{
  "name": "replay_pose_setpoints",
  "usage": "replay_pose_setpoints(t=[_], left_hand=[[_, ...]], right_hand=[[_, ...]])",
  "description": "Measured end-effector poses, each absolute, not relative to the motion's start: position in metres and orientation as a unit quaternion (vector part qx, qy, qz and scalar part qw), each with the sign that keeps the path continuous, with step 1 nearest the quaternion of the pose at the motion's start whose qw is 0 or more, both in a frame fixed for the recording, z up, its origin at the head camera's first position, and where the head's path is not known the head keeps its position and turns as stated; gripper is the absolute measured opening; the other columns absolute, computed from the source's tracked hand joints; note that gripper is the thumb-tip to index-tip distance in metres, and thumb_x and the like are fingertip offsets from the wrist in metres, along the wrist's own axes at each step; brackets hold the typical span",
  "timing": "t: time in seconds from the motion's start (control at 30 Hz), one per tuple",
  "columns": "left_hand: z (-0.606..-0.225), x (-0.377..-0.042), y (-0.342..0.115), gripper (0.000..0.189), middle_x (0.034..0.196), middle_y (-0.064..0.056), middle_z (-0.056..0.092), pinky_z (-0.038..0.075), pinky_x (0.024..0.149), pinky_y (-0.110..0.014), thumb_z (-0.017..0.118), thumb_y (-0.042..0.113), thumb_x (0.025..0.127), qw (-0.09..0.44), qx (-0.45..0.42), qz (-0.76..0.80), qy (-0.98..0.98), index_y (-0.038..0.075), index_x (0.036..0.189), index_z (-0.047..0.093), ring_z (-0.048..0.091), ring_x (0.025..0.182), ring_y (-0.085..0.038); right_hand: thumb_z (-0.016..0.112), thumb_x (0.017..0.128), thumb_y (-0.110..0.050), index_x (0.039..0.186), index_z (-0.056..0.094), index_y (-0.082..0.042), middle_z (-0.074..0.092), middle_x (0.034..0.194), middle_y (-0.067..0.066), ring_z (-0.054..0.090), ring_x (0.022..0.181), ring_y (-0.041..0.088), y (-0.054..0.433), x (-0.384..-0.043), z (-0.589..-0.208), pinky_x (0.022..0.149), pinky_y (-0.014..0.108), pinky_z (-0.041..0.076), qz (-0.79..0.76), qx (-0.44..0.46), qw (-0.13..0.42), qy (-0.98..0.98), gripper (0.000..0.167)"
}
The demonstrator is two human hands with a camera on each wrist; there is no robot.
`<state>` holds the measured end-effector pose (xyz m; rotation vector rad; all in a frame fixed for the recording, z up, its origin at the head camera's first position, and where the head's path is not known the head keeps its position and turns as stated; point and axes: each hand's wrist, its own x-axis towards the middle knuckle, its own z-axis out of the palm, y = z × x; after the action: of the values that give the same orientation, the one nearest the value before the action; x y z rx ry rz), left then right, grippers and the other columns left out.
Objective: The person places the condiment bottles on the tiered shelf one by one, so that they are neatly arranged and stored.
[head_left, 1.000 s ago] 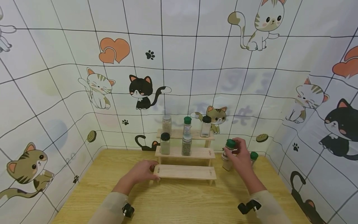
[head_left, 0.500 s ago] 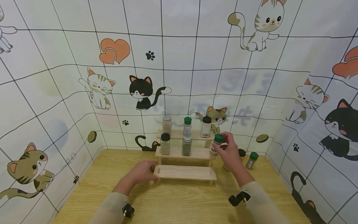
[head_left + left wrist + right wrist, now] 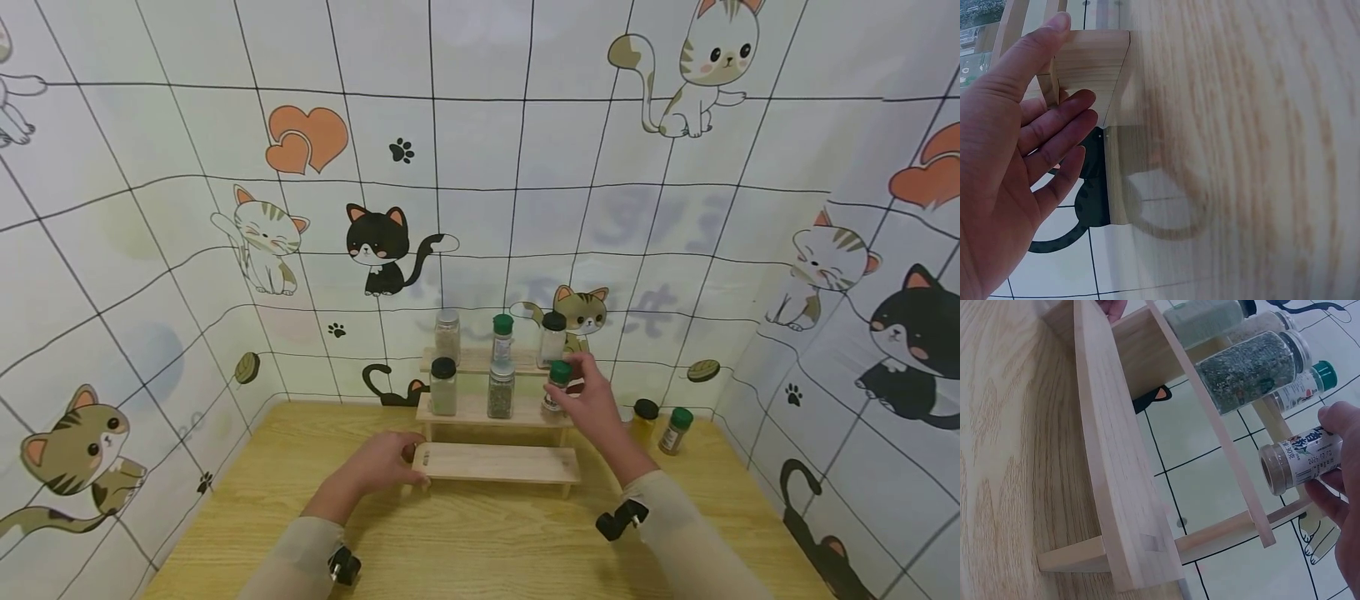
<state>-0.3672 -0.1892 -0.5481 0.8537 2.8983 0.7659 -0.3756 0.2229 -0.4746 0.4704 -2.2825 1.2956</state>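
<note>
My right hand [image 3: 596,400] pinches a green-capped spice jar [image 3: 557,393] at the right end of the middle shelf of a three-step wooden rack [image 3: 495,461]. In the right wrist view that jar [image 3: 1304,461] has a printed label and its base points toward the shelf; whether it touches the wood I cannot tell. Left of it on the same step stand a clear-lidded jar of dried herbs [image 3: 501,392] and a black-lidded jar [image 3: 443,387]. My left hand [image 3: 378,462] holds the left end of the lowest step, thumb and fingers on either side of the wood [image 3: 1094,69].
The top step bears a clear-lidded jar [image 3: 447,333], a small green-capped jar [image 3: 502,335] and a black-capped jar [image 3: 552,337]. On the table [image 3: 465,542] at the right stand a black-lidded jar [image 3: 645,419] and a green-capped jar [image 3: 677,431]. A cat-printed sheet [image 3: 480,217] encloses the back and sides.
My right hand has carried the green-capped jar leftward from beside the rack to the middle step's right end. Jars behind it on the table came into sight. The left hand stays put.
</note>
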Motion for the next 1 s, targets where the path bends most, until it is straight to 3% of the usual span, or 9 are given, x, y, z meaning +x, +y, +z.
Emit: replay_pose_setpoints(t=[0.27,0.67,1.0], left_hand=[[-0.552,-0.369,-0.189,0.057,0.092,0.010,0.068,0.054,0.077,-0.039,0.099,0.045,0.081,0.013,0.273,0.244,0.930,0.018,0.124,0.074,0.060,0.082,-0.010],[-0.549,-0.368,-0.188,0.063,0.094,0.008,0.070,0.055,0.079,-0.040,0.099,0.048,0.080,0.011,0.266,0.239,0.934,0.014,0.127,0.074,0.061,0.084,-0.009],[-0.548,-0.366,-0.188,0.059,0.093,0.008,0.070,0.054,0.078,-0.042,0.100,0.045,0.081,0.015,0.273,0.245,0.930,0.015,0.124,0.074,0.062,0.083,-0.011]], right_hand=[[0.087,0.099,-0.014,0.142,0.050,-0.008,0.066,0.119,0.016,0.068,0.108,0.035,0.219,-0.382,-0.478,0.087,0.039,0.062,0.454,0.159,0.219,-0.849,0.057],[0.089,0.095,-0.009,0.143,0.047,-0.008,0.065,0.122,0.014,0.067,0.108,0.030,0.218,-0.384,-0.487,0.085,0.035,0.062,0.454,0.168,0.229,-0.844,0.064],[0.093,0.092,-0.011,0.151,0.043,-0.007,0.065,0.122,0.014,0.065,0.111,0.029,0.219,-0.378,-0.487,0.093,0.042,0.058,0.462,0.153,0.212,-0.848,0.077]])
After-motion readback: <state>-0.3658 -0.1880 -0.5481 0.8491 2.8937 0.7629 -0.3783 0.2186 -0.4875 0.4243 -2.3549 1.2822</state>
